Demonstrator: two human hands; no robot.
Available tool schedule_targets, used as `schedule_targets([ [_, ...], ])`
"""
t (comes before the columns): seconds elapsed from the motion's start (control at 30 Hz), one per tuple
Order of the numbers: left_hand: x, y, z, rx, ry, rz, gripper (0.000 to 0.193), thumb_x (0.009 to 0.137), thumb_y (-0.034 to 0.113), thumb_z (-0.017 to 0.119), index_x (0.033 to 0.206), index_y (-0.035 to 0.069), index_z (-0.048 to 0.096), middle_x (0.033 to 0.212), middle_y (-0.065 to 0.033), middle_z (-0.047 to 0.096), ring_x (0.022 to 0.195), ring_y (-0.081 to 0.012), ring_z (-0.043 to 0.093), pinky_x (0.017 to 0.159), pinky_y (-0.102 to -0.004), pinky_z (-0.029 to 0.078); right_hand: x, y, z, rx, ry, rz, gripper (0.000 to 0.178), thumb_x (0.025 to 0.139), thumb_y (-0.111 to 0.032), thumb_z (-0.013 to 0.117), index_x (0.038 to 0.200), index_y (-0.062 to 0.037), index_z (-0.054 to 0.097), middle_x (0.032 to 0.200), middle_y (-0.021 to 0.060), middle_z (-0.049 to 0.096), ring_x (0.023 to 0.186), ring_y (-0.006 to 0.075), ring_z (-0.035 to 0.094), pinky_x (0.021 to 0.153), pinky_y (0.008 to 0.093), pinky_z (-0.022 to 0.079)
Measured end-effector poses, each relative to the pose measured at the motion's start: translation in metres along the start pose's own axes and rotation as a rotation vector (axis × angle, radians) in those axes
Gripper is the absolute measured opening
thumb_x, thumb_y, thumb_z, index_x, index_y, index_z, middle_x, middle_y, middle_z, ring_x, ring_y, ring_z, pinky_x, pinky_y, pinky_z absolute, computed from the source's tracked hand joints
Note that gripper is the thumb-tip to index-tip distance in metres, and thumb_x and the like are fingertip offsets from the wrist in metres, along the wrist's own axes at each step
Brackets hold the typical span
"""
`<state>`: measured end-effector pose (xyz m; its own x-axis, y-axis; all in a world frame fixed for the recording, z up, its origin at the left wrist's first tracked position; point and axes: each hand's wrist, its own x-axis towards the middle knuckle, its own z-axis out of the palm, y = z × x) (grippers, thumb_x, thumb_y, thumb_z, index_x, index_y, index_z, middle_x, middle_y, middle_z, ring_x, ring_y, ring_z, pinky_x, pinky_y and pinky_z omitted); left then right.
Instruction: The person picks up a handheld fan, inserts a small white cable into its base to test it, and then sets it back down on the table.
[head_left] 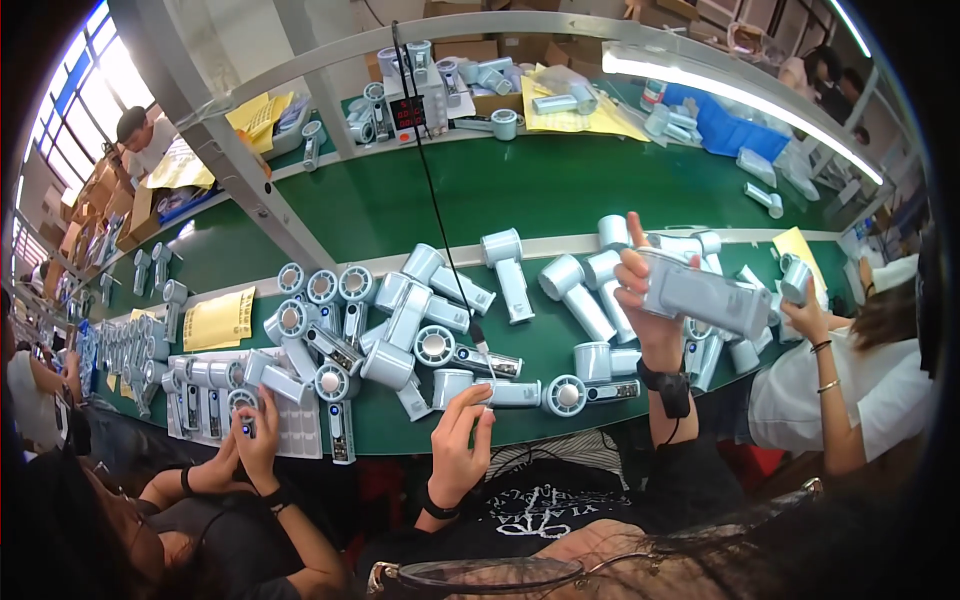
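My right hand [648, 312] is raised above the bench at the right, its fingers wrapped round a light-blue handheld fan [708, 293]. That fan lies tilted across the hand, its handle toward the right. Lower down, near the bench's front edge, my left hand [460, 445] pinches thumb and forefinger together. A black hanging cable [432, 185] comes down to these fingertips, ending in a pale lead that they appear to grip; its very tip is hidden. Just behind the left fingers lies another fan [515, 394], and a fan with its round grille up [566, 395] rests to its right.
Many fans lie heaped along the green bench [450, 210]. A co-worker's hand [258, 440] at the left works on a fan; another co-worker's hand [806, 312] at the right holds one. A metal rail [380, 250] crosses behind the heap. A blue bin [725, 125] stands farther back.
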<state>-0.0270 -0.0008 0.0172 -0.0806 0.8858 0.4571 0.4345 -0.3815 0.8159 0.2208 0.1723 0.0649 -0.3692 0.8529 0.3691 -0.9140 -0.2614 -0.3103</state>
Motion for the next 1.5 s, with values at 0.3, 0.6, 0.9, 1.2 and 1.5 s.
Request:
schedule_targets([
  [0.3, 0.011, -0.007, -0.013, 0.017, -0.006, -0.008, 0.004, 0.085, -0.004, 0.056, 0.083, -0.006, 0.057, 0.106, -0.0182, 0.063, 0.091, -0.0285, 0.065, 0.076, -0.0322, 0.050, 0.120, -0.024, -0.052, -0.940, 0.433, 0.096, 0.066, 0.084, -0.042, 0.066, 0.134, -0.0051, 0.040, 0.108, 0.0132, 0.054, 0.079, 0.0217, 0.058, 0.066, 0.0324, 0.048],
  [0.6, 0.011, -0.009, -0.019, 0.013, 0.021, -0.022, 0.004, 0.085, -0.004, 0.055, 0.084, -0.006, 0.058, 0.105, -0.0172, 0.064, 0.087, -0.0271, 0.065, 0.074, -0.0311, 0.050, 0.208, -0.008, -0.198, -1.308, 0.938, 0.128, 0.046, 0.087, -0.036, 0.064, 0.113, 0.0011, 0.054, 0.117, 0.0182, 0.050, 0.099, 0.0256, 0.056, 0.078, 0.0401, 0.050],
  [0.9, -0.001, -0.009, -0.026, 0.024, 0.043, -0.030, 0.004, 0.085, -0.003, 0.056, 0.084, -0.005, 0.058, 0.103, -0.0169, 0.064, 0.087, -0.0274, 0.065, 0.075, -0.0314, 0.050, 0.121, 0.062, -0.064, -2.818, -0.310, 0.545, 0.063, 0.087, -0.055, 0.050, 0.092, 0.0044, 0.069, 0.114, 0.0223, 0.057, 0.123, 0.0406, 0.041, 0.104, 0.0624, 0.023],
  [1.2, -0.019, 0.010, -0.022, 0.027, 0.027, 0.024, 0.004, 0.086, -0.002, 0.056, 0.084, -0.005, 0.059, 0.102, -0.0175, 0.065, 0.087, -0.0283, 0.065, 0.077, -0.0316, 0.050, 0.070, 0.109, -0.067, -2.525, -0.152, 0.341, 0.048, 0.077, -0.042, 0.067, 0.095, 0.0028, 0.060, 0.099, 0.0215, 0.062, 0.113, 0.0397, 0.051, 0.100, 0.0560, 0.032],
  [1.5, -0.022, 0.009, -0.012, -0.033, 0.006, 0.015, 0.005, 0.087, -0.002, 0.055, 0.087, -0.005, 0.059, 0.100, -0.0169, 0.066, 0.086, -0.0275, 0.065, 0.075, -0.0311, 0.050, 0.040, 0.071, 0.017, -1.787, 0.080, 0.099, 0.046, 0.075, -0.010, 0.065, 0.116, 0.0008, 0.046, 0.092, 0.0151, 0.062, 0.093, 0.0237, 0.061, 0.083, 0.0350, 0.047],
])
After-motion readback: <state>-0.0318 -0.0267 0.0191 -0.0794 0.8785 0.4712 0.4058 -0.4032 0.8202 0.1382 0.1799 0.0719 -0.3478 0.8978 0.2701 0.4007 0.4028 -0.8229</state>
